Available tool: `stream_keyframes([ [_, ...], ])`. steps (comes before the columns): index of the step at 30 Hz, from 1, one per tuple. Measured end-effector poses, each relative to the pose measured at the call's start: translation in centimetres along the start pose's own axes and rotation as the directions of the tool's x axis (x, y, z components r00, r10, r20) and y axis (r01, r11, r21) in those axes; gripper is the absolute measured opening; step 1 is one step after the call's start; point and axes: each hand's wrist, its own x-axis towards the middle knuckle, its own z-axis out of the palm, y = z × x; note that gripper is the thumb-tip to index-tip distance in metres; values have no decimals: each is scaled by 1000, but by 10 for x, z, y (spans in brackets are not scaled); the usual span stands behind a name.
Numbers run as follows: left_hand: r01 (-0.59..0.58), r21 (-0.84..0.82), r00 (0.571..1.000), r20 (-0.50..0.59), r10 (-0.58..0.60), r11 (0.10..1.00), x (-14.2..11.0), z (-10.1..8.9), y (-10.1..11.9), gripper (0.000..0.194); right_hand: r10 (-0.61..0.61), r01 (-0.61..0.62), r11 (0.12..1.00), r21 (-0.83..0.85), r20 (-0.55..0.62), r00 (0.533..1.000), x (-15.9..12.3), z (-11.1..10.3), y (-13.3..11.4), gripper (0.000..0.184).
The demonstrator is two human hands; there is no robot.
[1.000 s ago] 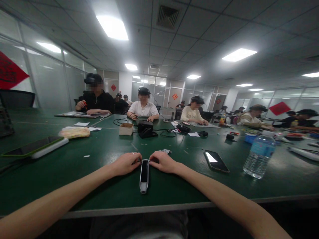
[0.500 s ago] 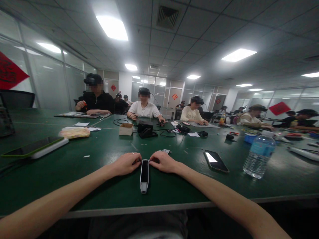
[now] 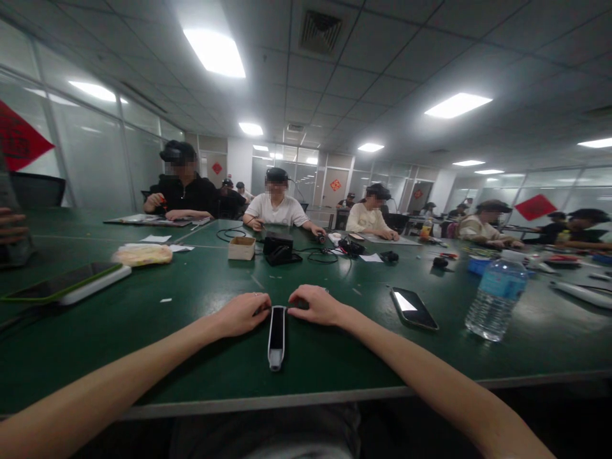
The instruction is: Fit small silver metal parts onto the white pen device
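Note:
On the green table in front of me lies a slim white-edged device with a long black face and a grey tip pointing towards me. My left hand rests at the left of its far end, fingers curled in and thumb drawn close; anything between those fingertips is hidden. My right hand is on the other side, thumb and forefinger apart beside the device's far end, with no object visible between them. Whether either hand's fingertips touch the device is too small to tell.
A phone and a water bottle stand to the right. At left are a green-edged tablet-like device and a wrapped packet. A small cardboard box and black cables lie ahead. Co-workers sit opposite.
My right hand has lifted slightly, its forefinger and thumb wider apart, and now mostly covers the silvery scrap behind it. The left hand and the device stay put. Another person's hand appears at far left.

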Motion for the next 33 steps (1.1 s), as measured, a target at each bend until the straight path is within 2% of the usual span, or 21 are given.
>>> stream_keyframes([
  [5, 14, 2, 1000, 17, -14, 1000, 0, -3, 1, 18, 83, -100, 982, -160, -109, 991, -6, -26, 35, 16],
  [8, 22, 6, 999, 31, -22, 1000, 0, -4, 1, 18, 130, -129, 969, -213, -12, 991, -15, -36, 59, 27],
  [11, 26, 9, 999, 36, -26, 1000, 0, -4, 1, 18, 185, -161, 954, -251, 74, 980, -21, -37, 74, 38],
  [20, 14, 22, 1000, 21, -15, 1000, -1, -3, 1, 20, 179, -140, 963, -232, 157, 971, -17, -22, 73, 51],
  [25, 2, 15, 1000, 19, -2, 1000, 0, -2, -1, 21, 180, -140, 961, -238, 153, 972, -16, -17, 73, 45],
  [33, -1, 32, 1000, 15, 1, 999, 1, -1, -2, 21, 110, -69, 960, -270, 136, 985, -13, -15, 74, 36],
])
